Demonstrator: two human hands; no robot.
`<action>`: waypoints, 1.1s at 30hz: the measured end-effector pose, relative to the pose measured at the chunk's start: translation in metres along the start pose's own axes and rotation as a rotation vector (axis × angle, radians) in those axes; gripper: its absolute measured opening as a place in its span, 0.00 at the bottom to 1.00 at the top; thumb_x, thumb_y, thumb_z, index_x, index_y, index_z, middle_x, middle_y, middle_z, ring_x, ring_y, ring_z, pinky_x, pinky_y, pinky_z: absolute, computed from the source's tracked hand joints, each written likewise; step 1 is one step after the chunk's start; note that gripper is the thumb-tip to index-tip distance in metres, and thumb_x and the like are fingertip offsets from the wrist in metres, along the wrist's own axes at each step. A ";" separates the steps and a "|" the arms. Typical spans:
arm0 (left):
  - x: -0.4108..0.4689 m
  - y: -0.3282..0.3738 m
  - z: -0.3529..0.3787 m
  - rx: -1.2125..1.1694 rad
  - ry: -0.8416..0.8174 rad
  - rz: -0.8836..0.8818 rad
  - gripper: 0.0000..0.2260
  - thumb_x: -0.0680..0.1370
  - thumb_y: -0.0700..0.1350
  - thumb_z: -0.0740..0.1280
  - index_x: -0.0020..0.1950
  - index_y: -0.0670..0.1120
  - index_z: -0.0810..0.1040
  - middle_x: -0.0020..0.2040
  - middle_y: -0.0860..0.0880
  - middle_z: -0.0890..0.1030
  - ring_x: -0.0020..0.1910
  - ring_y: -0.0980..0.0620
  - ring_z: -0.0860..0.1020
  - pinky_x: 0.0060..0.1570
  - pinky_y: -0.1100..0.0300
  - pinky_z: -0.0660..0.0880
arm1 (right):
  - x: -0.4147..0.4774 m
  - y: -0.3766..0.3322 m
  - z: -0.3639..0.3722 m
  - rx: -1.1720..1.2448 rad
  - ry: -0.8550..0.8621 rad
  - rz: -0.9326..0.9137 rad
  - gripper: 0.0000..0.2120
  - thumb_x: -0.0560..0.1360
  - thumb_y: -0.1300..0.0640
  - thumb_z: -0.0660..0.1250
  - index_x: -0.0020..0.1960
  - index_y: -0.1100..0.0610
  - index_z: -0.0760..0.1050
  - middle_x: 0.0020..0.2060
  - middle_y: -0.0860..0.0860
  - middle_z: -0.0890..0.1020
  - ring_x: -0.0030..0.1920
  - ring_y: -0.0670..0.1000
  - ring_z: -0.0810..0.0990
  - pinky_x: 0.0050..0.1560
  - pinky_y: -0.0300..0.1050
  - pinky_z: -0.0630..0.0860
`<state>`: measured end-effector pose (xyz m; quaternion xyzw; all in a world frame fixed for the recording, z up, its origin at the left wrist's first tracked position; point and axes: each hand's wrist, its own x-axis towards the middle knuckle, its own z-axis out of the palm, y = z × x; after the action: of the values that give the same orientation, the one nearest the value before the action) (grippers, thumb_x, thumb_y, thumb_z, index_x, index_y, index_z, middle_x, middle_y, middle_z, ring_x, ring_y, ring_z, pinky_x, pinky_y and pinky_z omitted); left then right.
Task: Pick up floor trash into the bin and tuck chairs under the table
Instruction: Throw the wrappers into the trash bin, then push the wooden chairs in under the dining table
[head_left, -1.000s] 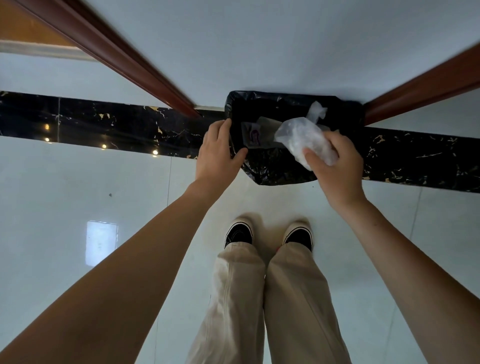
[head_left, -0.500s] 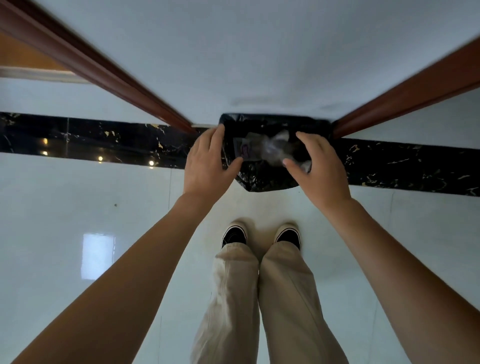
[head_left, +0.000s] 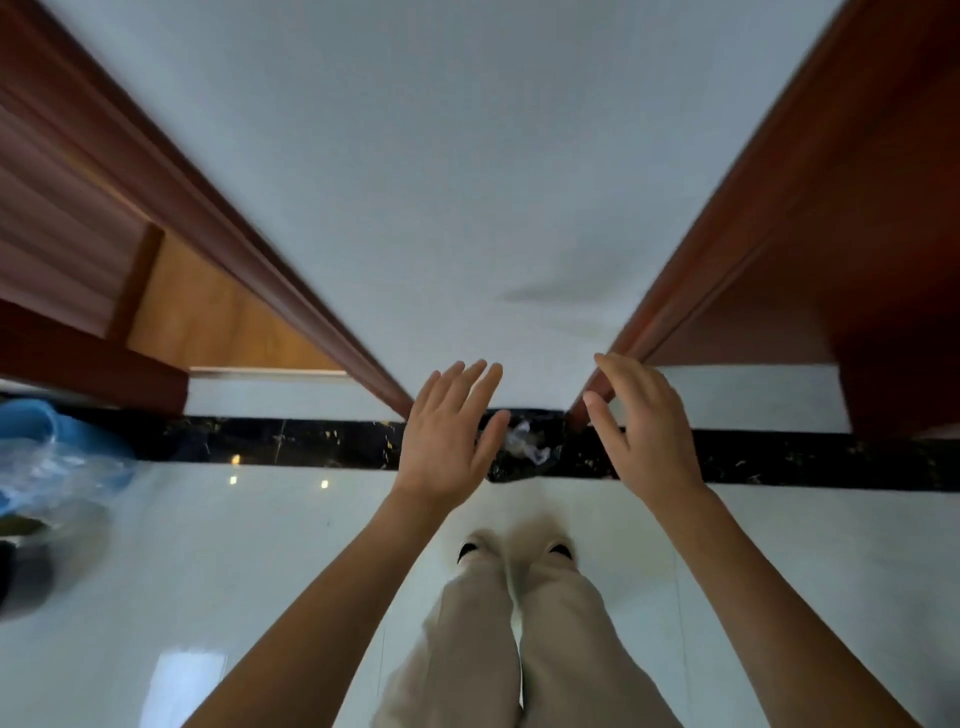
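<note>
A bin lined with a black bag (head_left: 511, 467) stands against the white wall, between my two hands. Crumpled clear plastic trash (head_left: 524, 444) lies inside it. My left hand (head_left: 447, 439) hovers over the bin's left side, fingers spread and empty. My right hand (head_left: 636, 426) is raised to the right of the bin, open and holding nothing. Most of the bin is hidden behind my hands.
Reddish wooden door frames (head_left: 291, 296) (head_left: 727, 249) flank the white wall panel. A black marble strip (head_left: 291, 441) runs along the glossy white floor. A blue object with clear plastic (head_left: 47, 457) lies at the far left. My feet (head_left: 514, 551) stand just before the bin.
My right hand dropped the clear plastic into the bin and both hands lifted away, open. The view tilted upward, so the bin now looks smaller and farther away.
</note>
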<state>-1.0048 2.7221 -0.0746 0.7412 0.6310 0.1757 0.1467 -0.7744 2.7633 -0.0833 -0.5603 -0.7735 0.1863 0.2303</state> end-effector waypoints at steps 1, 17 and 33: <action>-0.001 0.013 -0.018 0.015 0.013 0.035 0.23 0.82 0.55 0.50 0.74 0.46 0.66 0.71 0.46 0.71 0.72 0.44 0.65 0.71 0.45 0.59 | -0.002 -0.013 -0.020 -0.007 0.019 -0.007 0.24 0.82 0.46 0.54 0.68 0.62 0.72 0.63 0.58 0.78 0.64 0.58 0.74 0.62 0.57 0.72; -0.034 0.066 -0.097 0.003 -0.149 0.496 0.24 0.82 0.56 0.46 0.74 0.49 0.66 0.70 0.49 0.72 0.72 0.46 0.66 0.72 0.47 0.60 | -0.148 -0.104 -0.074 -0.079 0.300 0.483 0.29 0.81 0.39 0.46 0.71 0.55 0.70 0.66 0.53 0.76 0.66 0.56 0.72 0.64 0.56 0.71; -0.083 0.149 -0.092 -0.198 -0.312 1.036 0.24 0.82 0.56 0.49 0.72 0.47 0.69 0.69 0.50 0.73 0.69 0.50 0.67 0.71 0.53 0.60 | -0.318 -0.205 -0.088 -0.239 0.603 1.043 0.28 0.81 0.38 0.48 0.73 0.51 0.68 0.68 0.49 0.74 0.69 0.52 0.70 0.68 0.51 0.68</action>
<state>-0.9257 2.6157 0.0666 0.9548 0.1349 0.1714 0.2021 -0.8000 2.4012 0.0545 -0.9151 -0.3136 0.0198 0.2529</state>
